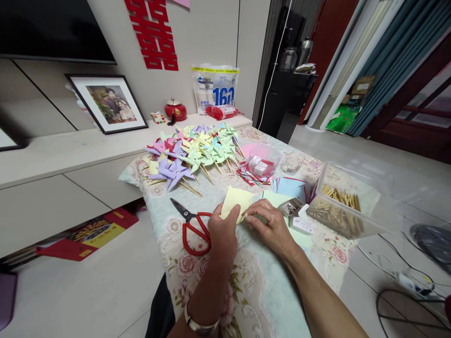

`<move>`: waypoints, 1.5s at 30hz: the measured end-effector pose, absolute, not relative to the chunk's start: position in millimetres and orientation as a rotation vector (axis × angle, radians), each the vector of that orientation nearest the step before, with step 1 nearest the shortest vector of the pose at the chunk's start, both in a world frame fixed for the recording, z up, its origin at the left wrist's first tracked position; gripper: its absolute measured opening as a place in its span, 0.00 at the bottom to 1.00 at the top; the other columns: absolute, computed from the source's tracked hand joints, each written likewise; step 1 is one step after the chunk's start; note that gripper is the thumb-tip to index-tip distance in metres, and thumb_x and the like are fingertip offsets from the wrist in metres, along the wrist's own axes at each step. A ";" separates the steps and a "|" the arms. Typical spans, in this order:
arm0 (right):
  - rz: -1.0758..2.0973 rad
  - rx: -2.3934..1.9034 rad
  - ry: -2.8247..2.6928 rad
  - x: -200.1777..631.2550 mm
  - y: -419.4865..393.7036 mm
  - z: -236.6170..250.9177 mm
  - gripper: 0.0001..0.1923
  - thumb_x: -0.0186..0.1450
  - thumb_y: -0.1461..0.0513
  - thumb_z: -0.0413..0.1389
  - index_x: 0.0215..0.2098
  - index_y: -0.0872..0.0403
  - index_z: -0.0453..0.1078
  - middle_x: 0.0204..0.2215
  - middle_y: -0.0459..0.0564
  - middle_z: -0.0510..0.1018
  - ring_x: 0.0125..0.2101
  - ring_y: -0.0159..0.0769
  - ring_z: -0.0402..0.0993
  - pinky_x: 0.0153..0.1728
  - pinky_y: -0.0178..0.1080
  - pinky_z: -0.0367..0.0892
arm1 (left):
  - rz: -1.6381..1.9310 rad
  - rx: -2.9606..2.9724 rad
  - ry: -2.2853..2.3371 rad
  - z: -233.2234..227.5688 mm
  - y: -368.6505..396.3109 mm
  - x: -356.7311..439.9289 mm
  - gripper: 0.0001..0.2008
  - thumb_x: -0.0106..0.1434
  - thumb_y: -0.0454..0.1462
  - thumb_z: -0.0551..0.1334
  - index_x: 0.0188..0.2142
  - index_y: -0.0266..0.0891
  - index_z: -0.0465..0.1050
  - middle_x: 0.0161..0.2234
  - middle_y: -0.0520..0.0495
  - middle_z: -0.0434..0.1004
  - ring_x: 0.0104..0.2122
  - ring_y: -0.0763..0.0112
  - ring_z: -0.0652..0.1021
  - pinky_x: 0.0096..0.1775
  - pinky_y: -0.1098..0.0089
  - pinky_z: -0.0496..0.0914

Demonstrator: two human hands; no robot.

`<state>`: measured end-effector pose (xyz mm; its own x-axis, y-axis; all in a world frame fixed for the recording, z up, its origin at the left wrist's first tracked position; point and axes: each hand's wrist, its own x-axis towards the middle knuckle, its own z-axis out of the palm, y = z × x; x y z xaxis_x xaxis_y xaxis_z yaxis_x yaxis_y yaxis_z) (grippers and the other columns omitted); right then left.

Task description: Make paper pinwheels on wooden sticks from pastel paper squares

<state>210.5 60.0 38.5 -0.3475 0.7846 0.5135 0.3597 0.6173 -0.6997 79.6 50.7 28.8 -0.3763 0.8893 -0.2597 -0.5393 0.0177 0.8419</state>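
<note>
Both hands pinch yellow paper sheet (235, 201): left hand (222, 233) at lower left edge, right hand (269, 225) at lower right. Red scissors (193, 226) at 9 o'clock, untouched.

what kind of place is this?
Most likely a home living room, used for paper crafts: a framed photo on a low TV cabinet, a floral-clothed table with paper pinwheels, red scissors.

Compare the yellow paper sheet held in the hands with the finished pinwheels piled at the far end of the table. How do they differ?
The yellow paper sheet is one loose piece, pinched by the left hand and right hand; the pinwheels lie untouched in a heap. The sheet has no stick; the pinwheels are folded into blades on wooden sticks. Both are pastel paper.
</note>
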 end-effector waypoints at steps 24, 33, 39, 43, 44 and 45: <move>0.896 -1.273 -1.684 210.9 61.7 36.9 0.11 0.61 0.57 0.59 0.24 0.53 0.68 0.22 0.44 0.72 0.26 0.34 0.65 0.28 0.35 0.61 | 1.547 0.460 1.044 25.3 48.4 87.8 0.13 0.48 0.37 0.70 0.34 0.36 0.76 0.28 0.51 0.80 0.26 0.71 0.75 0.36 0.69 0.70; 0.899 -1.299 -1.677 210.6 61.8 37.9 0.11 0.61 0.57 0.58 0.23 0.53 0.68 0.21 0.44 0.70 0.25 0.33 0.64 0.26 0.34 0.59 | 1.552 0.513 1.079 22.4 45.9 89.3 0.13 0.49 0.38 0.69 0.35 0.37 0.77 0.27 0.51 0.79 0.27 0.69 0.76 0.35 0.69 0.70; 0.884 -1.306 -1.667 210.2 61.7 37.8 0.12 0.60 0.57 0.58 0.22 0.53 0.67 0.20 0.44 0.70 0.25 0.33 0.64 0.26 0.34 0.59 | 1.556 0.560 1.173 19.8 46.7 90.4 0.12 0.49 0.40 0.70 0.33 0.37 0.77 0.25 0.52 0.78 0.26 0.70 0.75 0.32 0.71 0.69; 0.882 -1.308 -1.672 210.4 62.4 36.6 0.12 0.61 0.57 0.58 0.23 0.53 0.68 0.21 0.44 0.70 0.25 0.33 0.64 0.27 0.34 0.59 | 1.551 0.591 1.200 20.8 46.7 90.4 0.11 0.49 0.39 0.70 0.31 0.37 0.76 0.23 0.54 0.76 0.24 0.72 0.72 0.30 0.72 0.67; 0.882 -1.309 -1.672 210.5 62.6 36.3 0.12 0.61 0.57 0.58 0.23 0.53 0.68 0.21 0.44 0.70 0.25 0.33 0.64 0.27 0.34 0.59 | 1.549 0.596 1.207 21.4 46.5 90.3 0.11 0.49 0.39 0.70 0.31 0.37 0.76 0.23 0.54 0.75 0.23 0.72 0.72 0.29 0.72 0.66; 0.884 -1.309 -1.669 210.5 62.7 36.0 0.12 0.61 0.57 0.58 0.23 0.53 0.68 0.21 0.44 0.70 0.25 0.33 0.64 0.27 0.34 0.59 | 1.542 0.602 1.217 22.2 46.1 90.2 0.10 0.49 0.39 0.69 0.31 0.37 0.76 0.22 0.55 0.75 0.23 0.72 0.72 0.28 0.73 0.66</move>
<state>210.5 62.7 36.0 -0.1245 0.9762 0.1778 0.4014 0.2135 -0.8907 90.2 46.1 22.2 -0.3395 0.9187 -0.2021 -0.4097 0.0489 0.9109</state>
